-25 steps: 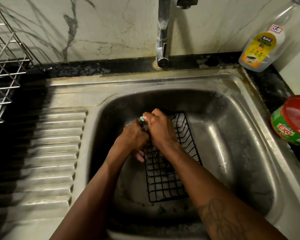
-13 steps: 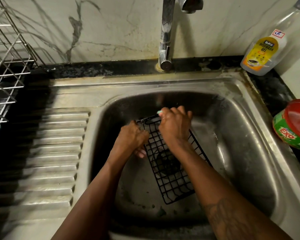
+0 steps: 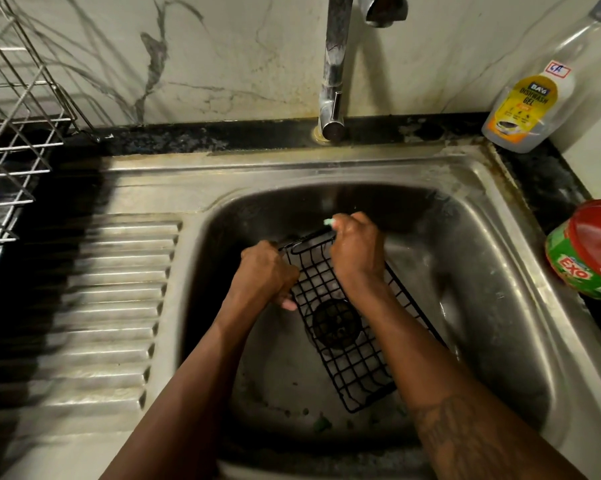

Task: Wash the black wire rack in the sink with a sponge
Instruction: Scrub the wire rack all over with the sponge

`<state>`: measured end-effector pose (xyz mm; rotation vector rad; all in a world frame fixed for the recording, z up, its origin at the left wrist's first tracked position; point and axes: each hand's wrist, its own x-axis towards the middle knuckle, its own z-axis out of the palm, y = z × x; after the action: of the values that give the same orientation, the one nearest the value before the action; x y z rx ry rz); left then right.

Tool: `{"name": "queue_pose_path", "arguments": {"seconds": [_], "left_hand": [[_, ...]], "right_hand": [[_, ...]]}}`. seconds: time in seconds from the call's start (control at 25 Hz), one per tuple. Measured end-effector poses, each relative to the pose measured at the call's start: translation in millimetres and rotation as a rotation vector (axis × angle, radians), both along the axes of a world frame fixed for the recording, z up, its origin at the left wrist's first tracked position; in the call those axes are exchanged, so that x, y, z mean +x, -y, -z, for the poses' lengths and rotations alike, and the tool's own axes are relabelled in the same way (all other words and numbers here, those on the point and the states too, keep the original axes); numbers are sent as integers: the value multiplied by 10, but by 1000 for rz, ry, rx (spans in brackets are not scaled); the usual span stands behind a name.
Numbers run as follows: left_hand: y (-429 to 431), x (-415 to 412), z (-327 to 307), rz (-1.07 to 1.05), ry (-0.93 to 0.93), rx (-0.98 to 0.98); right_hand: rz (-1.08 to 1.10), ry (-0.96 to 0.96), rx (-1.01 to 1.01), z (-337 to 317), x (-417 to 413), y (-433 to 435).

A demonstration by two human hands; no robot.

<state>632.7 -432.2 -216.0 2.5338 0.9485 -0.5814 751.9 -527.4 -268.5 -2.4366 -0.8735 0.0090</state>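
Marble-veined wall backs the steel sink (image 3: 482, 271) in the head view, and below the tap (image 3: 333, 64) the black wire rack (image 3: 357, 362) lies in the basin, its long axis slanting from under the tap down-right toward the person. Both hands sit at its tap end: the left hand (image 3: 264, 275) clenches the left edge and the right hand (image 3: 356, 251) curls over the end rim around a pale green sponge (image 3: 327, 222), so scrubbing probably runs away from the tap. Right of the tap a bottle (image 3: 531, 105) reads "BAY DISHWASH GEL", and a red-lidded tub (image 3: 586, 258) reads "EXO".
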Motion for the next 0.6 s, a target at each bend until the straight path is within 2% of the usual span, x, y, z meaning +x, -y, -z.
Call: {"name": "queue_pose_path", "arguments": {"seconds": [0.04, 0.08, 0.12, 0.2, 0.28, 0.48, 0.6], "left_hand": [[-6, 4, -25, 76, -126, 24], [-26, 12, -46, 98, -148, 66], [-41, 6, -76, 117, -137, 77], [-95, -2, -50, 5, -97, 21], [-97, 10, -6, -63, -7, -48], [-92, 30, 38, 0, -3, -76], [-112, 32, 61, -37, 23, -98]], "right_hand": [[-39, -145, 87, 29, -118, -61], [-73, -268, 181, 59, -246, -108], [-88, -295, 273, 93, -345, -146], [-17, -331, 363, 182, -422, -156], [85, -397, 353, 250, -359, -106], [79, -184, 274, 344, -194, -15], [76, -268, 195, 351, -247, -32]]}}
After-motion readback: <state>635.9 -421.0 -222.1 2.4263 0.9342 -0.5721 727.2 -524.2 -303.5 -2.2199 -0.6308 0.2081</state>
